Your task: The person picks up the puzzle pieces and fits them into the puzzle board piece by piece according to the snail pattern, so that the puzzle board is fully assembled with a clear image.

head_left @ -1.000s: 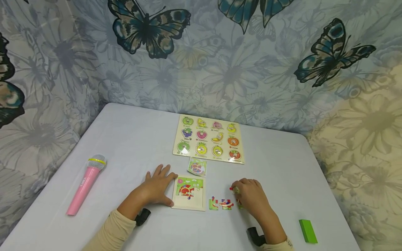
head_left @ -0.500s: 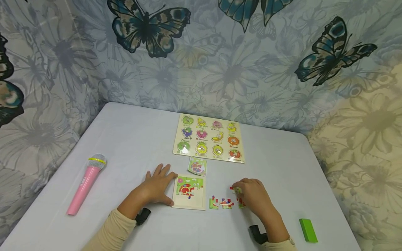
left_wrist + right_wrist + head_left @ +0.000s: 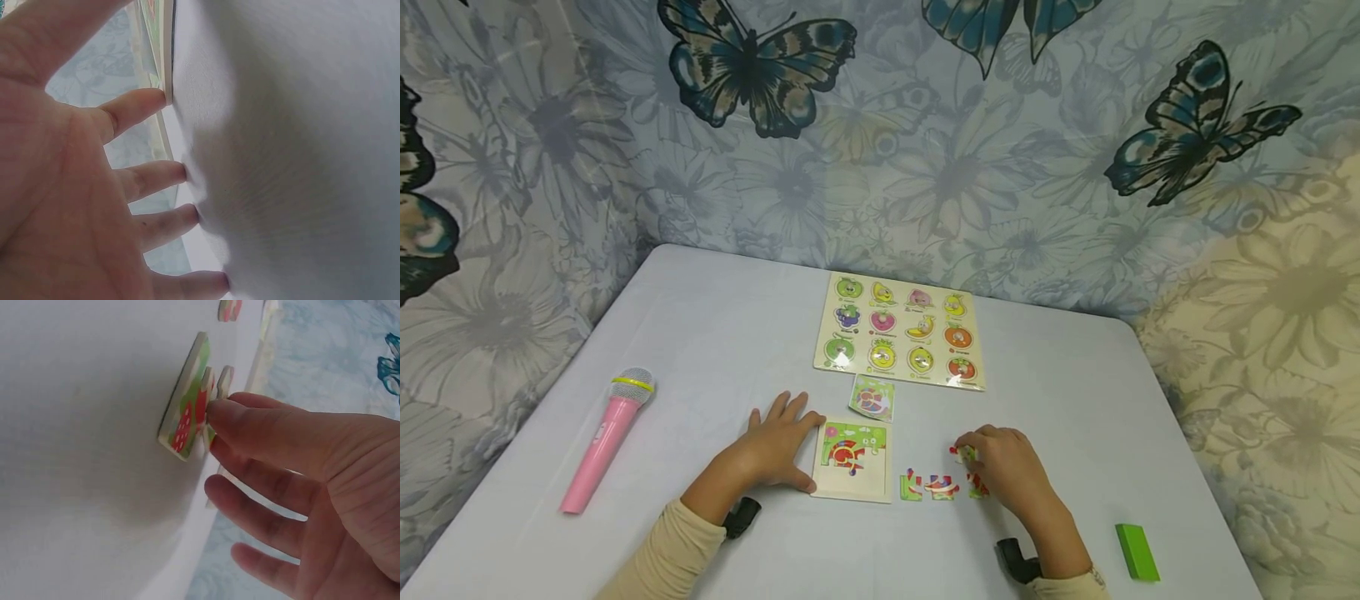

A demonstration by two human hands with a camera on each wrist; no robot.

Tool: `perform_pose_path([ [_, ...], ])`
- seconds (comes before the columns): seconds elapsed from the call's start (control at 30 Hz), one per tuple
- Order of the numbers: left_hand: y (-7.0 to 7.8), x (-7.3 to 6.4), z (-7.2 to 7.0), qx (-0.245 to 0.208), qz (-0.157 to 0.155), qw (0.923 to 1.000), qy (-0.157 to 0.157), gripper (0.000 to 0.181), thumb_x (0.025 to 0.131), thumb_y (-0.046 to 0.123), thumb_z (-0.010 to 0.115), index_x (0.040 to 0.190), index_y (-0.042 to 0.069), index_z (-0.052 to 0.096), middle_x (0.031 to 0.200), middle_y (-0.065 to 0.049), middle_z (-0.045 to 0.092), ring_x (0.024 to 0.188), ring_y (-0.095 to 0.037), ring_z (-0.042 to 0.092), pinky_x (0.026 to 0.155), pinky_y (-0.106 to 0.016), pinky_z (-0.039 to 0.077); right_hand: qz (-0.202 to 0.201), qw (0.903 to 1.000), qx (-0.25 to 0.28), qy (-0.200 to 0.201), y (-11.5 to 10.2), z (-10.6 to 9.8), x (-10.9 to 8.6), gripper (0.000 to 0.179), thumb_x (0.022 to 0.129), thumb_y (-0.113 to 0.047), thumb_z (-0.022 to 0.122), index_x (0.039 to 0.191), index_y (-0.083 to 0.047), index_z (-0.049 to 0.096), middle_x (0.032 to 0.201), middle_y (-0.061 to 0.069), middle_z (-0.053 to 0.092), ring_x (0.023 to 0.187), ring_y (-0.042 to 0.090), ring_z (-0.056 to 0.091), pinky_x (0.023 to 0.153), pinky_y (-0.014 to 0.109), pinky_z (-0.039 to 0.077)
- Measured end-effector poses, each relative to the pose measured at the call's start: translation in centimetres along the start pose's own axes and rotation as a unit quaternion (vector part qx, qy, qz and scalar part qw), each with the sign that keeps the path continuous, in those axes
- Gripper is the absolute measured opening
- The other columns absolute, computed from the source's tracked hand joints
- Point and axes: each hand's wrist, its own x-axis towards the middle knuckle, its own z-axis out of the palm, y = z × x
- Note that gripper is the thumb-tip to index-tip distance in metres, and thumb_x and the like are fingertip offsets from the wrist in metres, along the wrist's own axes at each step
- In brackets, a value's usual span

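Observation:
In the head view my left hand (image 3: 775,450) rests at the left side of a small square jigsaw tray (image 3: 853,490), fingers spread, index finger and thumb touching its edge. Part of a snail-like picture fills the tray's upper area; bare wood shows below. To the right, my right hand (image 3: 1009,473) pinches a small puzzle piece (image 3: 210,439) between thumb and fingers, mostly hidden by them. Close below it, a red and green puzzle piece (image 3: 181,419) lies on the table. More loose pieces (image 3: 942,487) lie between tray and right hand.
A picture card (image 3: 871,398) lies just behind the tray, before a large fruit puzzle board (image 3: 898,332). A pink toy microphone (image 3: 606,442) lies at the left, a green block (image 3: 1137,552) at the right. The white table (image 3: 737,317) meets a butterfly-patterned wall (image 3: 925,167).
My right hand has shifted very slightly right, so more of the red-patterned piece below it shows. The left hand and the tray have stayed in place.

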Motion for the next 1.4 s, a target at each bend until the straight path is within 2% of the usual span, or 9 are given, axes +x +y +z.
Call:
perform_pose_path([
  [0.27, -0.1, 0.1, 0.1, 0.000, -0.001, 1.0000, 0.000, 0.089, 0.060, 0.036, 0.092, 0.137, 0.015, 0.051, 0.156, -0.021, 0.025, 0.145, -0.046, 0.014, 0.102, -0.077, 0.017, -0.026, 0.9992, 0.003, 0.030, -0.4, 0.0, 0.1, 0.029, 0.068, -0.008, 0.086, 0.095, -0.018, 0.076, 0.096, 0.000, 0.073, 0.094, 0.024, 0.067, 0.096, 0.050, 0.046],
  [0.43, -0.1, 0.1, 0.1, 0.003, 0.000, 1.0000, 0.001, 0.088, 0.060, 0.037, 0.092, 0.135, 0.015, 0.052, 0.156, -0.021, 0.026, 0.144, -0.047, 0.015, 0.102, -0.078, 0.018, -0.083, 0.9950, 0.009, 0.054, -3.0, -0.2, 0.7, 0.026, 0.069, -0.012, 0.087, 0.092, -0.020, 0.077, 0.092, -0.004, 0.072, 0.089, 0.018, 0.066, 0.093, 0.044, 0.048],
  [0.63, 0.0, 0.0, 0.1, 0.000, 0.001, 1.0000, 0.000, 0.087, 0.060, 0.037, 0.092, 0.134, 0.015, 0.052, 0.156, -0.021, 0.026, 0.145, -0.046, 0.015, 0.102, -0.078, 0.017, -0.164, 0.9854, 0.014, 0.044, -6.7, 0.3, 1.6, 0.023, 0.072, -0.016, 0.085, 0.093, -0.020, 0.077, 0.092, -0.004, 0.071, 0.088, 0.015, 0.064, 0.092, 0.040, 0.048],
  [0.77, 0.0, 0.1, 0.0, -0.001, 0.000, 1.0000, 0.000, 0.087, 0.060, 0.036, 0.092, 0.134, 0.014, 0.052, 0.156, -0.022, 0.026, 0.145, -0.047, 0.014, 0.102, -0.078, 0.017, -0.203, 0.9781, 0.010, 0.045, -8.2, 0.9, 2.0, 0.023, 0.073, -0.015, 0.084, 0.094, -0.021, 0.077, 0.092, -0.004, 0.071, 0.088, 0.015, 0.063, 0.091, 0.039, 0.048],
  [0.87, 0.1, 0.1, 0.1, -0.001, 0.001, 1.0000, 0.000, 0.088, 0.060, 0.037, 0.092, 0.134, 0.014, 0.052, 0.156, -0.022, 0.025, 0.145, -0.047, 0.014, 0.102, -0.078, 0.016, -0.209, 0.9765, 0.001, 0.052, -8.8, 1.3, 2.1, 0.023, 0.074, -0.014, 0.083, 0.095, -0.022, 0.078, 0.092, -0.004, 0.070, 0.088, 0.014, 0.063, 0.092, 0.038, 0.048],
  [1.03, 0.1, 0.2, 0.2, 0.002, 0.001, 1.0000, 0.002, 0.088, 0.060, 0.038, 0.092, 0.135, 0.016, 0.052, 0.156, -0.021, 0.026, 0.145, -0.046, 0.014, 0.102, -0.077, 0.017, -0.198, 0.9785, -0.013, 0.057, -9.2, 1.4, 2.2, 0.021, 0.077, -0.015, 0.082, 0.096, -0.023, 0.078, 0.090, -0.005, 0.068, 0.089, 0.015, 0.062, 0.094, 0.039, 0.047],
  [1.4, 0.0, 0.1, 0.0, 0.002, 0.001, 1.0000, 0.005, 0.088, 0.059, 0.037, 0.092, 0.135, 0.015, 0.052, 0.156, -0.021, 0.026, 0.145, -0.046, 0.014, 0.102, -0.078, 0.017, -0.191, 0.9803, -0.016, 0.045, -9.4, 1.1, 2.2, 0.022, 0.078, -0.019, 0.081, 0.099, -0.022, 0.077, 0.094, -0.003, 0.069, 0.094, 0.017, 0.062, 0.096, 0.040, 0.046],
])
